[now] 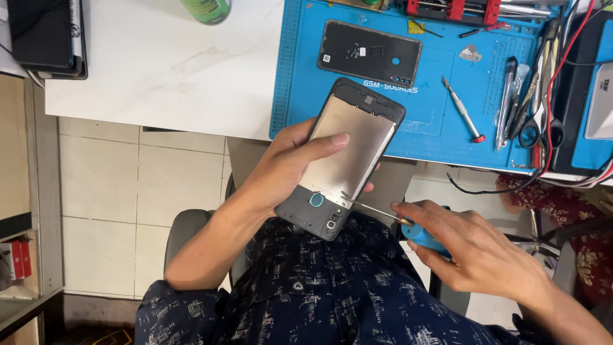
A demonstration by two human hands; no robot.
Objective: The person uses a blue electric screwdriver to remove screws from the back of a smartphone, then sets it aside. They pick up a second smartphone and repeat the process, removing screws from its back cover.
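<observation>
Over our lap, just near the table edge [159,96], we hold the opened phone frame [348,160] in our left hand [287,169], fingers wrapped round its left side and thumb pressed flat on the bare metal plate, probably to keep it steady and tilted toward the eye. Our right hand [476,252] is closed round a blue-handled screwdriver [383,214], its thin shaft reaching left so the tip sits at the frame's near edge by the camera cutout; whether it is seated in a screw is too small to tell. Far of the frame, the black back cover [369,52] lies flat on the blue work mat [440,128]. To the right on the mat are a loose screwdriver [463,110], tweezers [507,102] and scissors [536,124], with red and black cables [555,76] trailing; none crowd the hands.
</observation>
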